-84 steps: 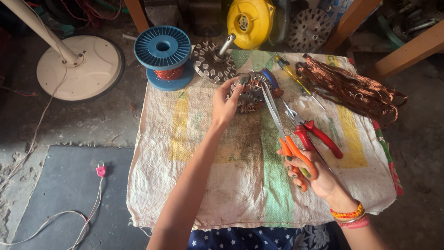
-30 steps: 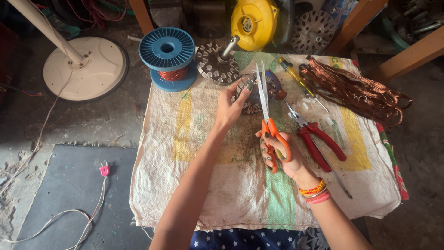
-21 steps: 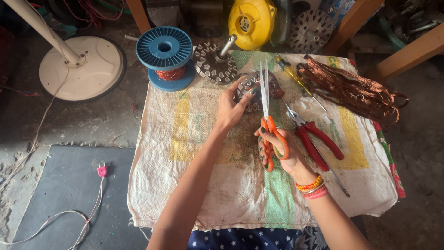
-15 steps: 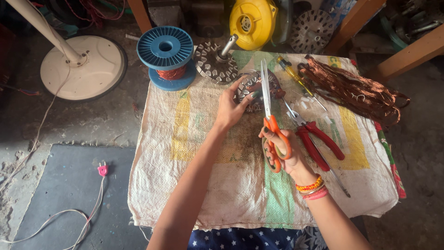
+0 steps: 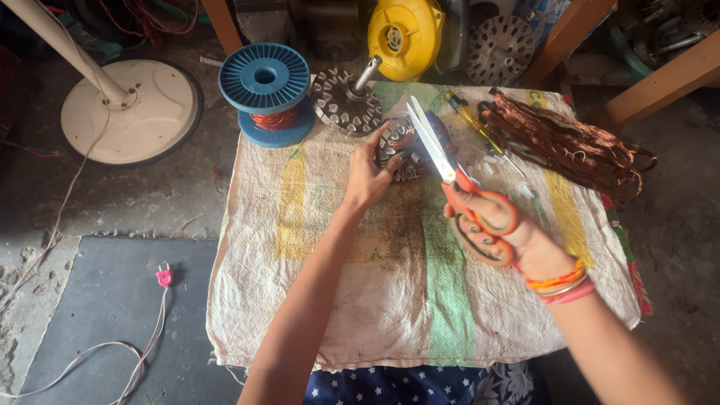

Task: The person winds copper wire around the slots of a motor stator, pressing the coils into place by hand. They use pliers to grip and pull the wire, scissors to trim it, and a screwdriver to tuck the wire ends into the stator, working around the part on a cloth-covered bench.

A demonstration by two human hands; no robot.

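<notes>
Since half a second ago, the right hand [image 5: 525, 240] has tilted the orange-handled scissors [image 5: 450, 176], swinging the blade tips left toward the motor stator [image 5: 401, 146]; the left hand [image 5: 367, 176] has kept its place. Nearest, the right hand's fingers are closed through the scissor loops, blades nearly together. Further out, the left hand grips the stator's near edge, on the woven sack [image 5: 337, 300] by its far edge. Open sack lies left of the forearm. Beyond, a tangle of copper wire [image 5: 570, 146] sits right, a yellow-handled screwdriver [image 5: 469, 120] beside it. Past the sack's far-left corner stands a blue wire spool [image 5: 266, 86].
</notes>
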